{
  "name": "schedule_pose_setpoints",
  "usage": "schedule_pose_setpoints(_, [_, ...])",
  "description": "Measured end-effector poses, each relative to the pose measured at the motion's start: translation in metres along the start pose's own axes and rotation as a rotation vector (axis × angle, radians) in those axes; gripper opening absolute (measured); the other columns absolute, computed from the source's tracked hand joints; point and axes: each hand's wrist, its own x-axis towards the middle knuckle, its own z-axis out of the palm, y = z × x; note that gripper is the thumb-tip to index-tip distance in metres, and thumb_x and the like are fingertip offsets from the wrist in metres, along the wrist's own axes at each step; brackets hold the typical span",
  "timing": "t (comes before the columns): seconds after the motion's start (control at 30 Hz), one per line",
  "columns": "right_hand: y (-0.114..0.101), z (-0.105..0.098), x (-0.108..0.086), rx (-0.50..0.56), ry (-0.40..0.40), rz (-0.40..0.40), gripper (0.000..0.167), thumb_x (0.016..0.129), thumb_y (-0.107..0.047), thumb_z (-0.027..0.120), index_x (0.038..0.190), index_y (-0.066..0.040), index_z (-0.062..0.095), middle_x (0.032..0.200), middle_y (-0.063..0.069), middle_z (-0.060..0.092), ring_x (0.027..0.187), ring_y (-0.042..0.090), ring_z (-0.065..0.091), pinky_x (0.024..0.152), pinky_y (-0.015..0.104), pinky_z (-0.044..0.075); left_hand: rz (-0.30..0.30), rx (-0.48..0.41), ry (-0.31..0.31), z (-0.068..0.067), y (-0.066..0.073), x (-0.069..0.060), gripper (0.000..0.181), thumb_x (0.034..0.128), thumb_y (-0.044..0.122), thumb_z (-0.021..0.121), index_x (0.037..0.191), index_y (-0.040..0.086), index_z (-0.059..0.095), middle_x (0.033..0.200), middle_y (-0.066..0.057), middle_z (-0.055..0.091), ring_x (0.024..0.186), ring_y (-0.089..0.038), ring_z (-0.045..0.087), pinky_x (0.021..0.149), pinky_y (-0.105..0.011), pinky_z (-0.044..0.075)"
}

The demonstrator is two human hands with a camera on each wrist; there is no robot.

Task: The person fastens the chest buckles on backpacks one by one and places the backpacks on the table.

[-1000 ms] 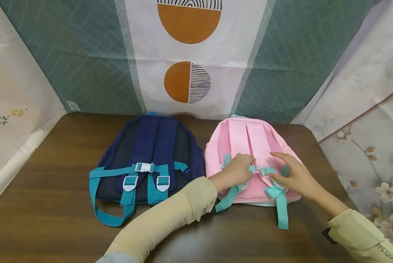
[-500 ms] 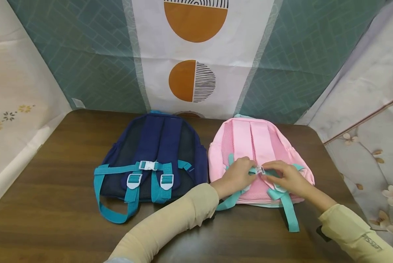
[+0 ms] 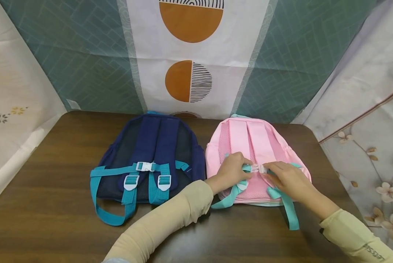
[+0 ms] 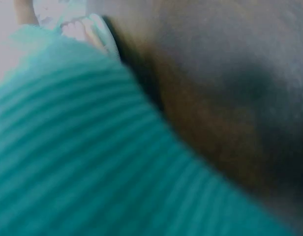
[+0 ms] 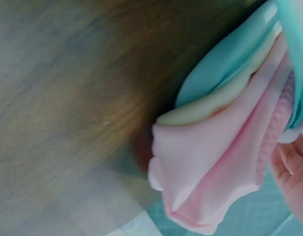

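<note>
On the table's right side lies a pink backpack (image 3: 242, 138), straps up, with teal webbing. My left hand (image 3: 230, 171) pinches the teal strap (image 3: 246, 168) beside one white buckle half (image 3: 254, 168). The other white buckle half (image 3: 262, 169) is pinched by my right hand (image 3: 290, 182). A small gap seems to show between the halves. Teal ribbed webbing (image 4: 92, 147) fills much of the left wrist view. In the right wrist view, the pink backpack's side (image 5: 205, 157) is close, with my right hand (image 5: 294, 172) at the edge.
A navy backpack (image 3: 120, 157) lies to the left, its white buckle (image 3: 145, 167) fastened and a blue strap loop (image 3: 110, 218) hanging toward the front. The brown wooden table (image 3: 51, 190) meets patterned cloth walls (image 3: 97, 58) at the back and sides.
My right hand closed in from spread fingers to a pinch on the buckle. The buckle halves, together half a second ago, now look slightly apart, with my left hand a little further left.
</note>
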Motion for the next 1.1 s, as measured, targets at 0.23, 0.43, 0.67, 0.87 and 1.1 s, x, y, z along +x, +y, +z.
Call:
schedule_pose_setpoints(0.23, [-0.006,0.001,0.004,-0.036,-0.013,-0.029,0.038,0.061,-0.01,0.083,0.095,-0.006,0.065,0.086,0.005,0.064,0.072,0.019,0.062,0.059,0.033,0.051,-0.072,0.011,-0.009,0.004,0.002,-0.001,0.033,0.0756,0.019,0.078,0.108,0.013,0.072,0.089,0.0,0.059,0.071,-0.004,0.052,0.056,-0.012,0.041])
schedule_pose_setpoints(0.43, [-0.008,0.002,0.008,-0.062,-0.043,-0.042,0.037,0.063,-0.009,0.084,0.094,-0.004,0.064,0.085,0.006,0.063,0.074,0.02,0.061,0.064,0.034,0.053,-0.114,0.04,-0.005,0.006,0.005,-0.002,0.029,0.0759,0.019,0.078,0.104,0.014,0.074,0.085,0.003,0.056,0.067,-0.004,0.05,0.055,-0.013,0.04])
schedule_pose_setpoints(0.67, [-0.01,0.001,0.017,0.009,-0.062,-0.024,0.036,0.064,-0.004,0.083,0.098,-0.001,0.07,0.086,0.006,0.067,0.078,0.022,0.066,0.07,0.037,0.054,-0.05,0.127,0.044,0.008,0.004,-0.001,0.025,0.0765,0.017,0.077,0.101,0.012,0.074,0.086,0.001,0.058,0.069,-0.006,0.053,0.058,-0.013,0.042])
schedule_pose_setpoints(0.87, [-0.007,0.002,0.014,-0.007,-0.059,-0.097,0.047,0.061,-0.001,0.084,0.104,0.002,0.067,0.091,0.01,0.065,0.082,0.024,0.066,0.071,0.037,0.054,-0.061,0.15,0.063,0.01,0.006,0.0,0.026,0.0755,0.019,0.078,0.101,0.013,0.075,0.09,0.0,0.059,0.075,-0.008,0.056,0.061,-0.014,0.043])
schedule_pose_setpoints(1.1, [-0.008,0.002,0.018,-0.052,-0.096,-0.146,0.048,0.061,0.001,0.083,0.106,0.003,0.065,0.095,0.011,0.063,0.087,0.024,0.064,0.074,0.036,0.054,-0.013,0.116,0.071,0.009,0.002,-0.002,0.032,0.0769,0.014,0.076,0.108,0.01,0.072,0.088,0.001,0.066,0.071,-0.005,0.056,0.06,-0.012,0.041])
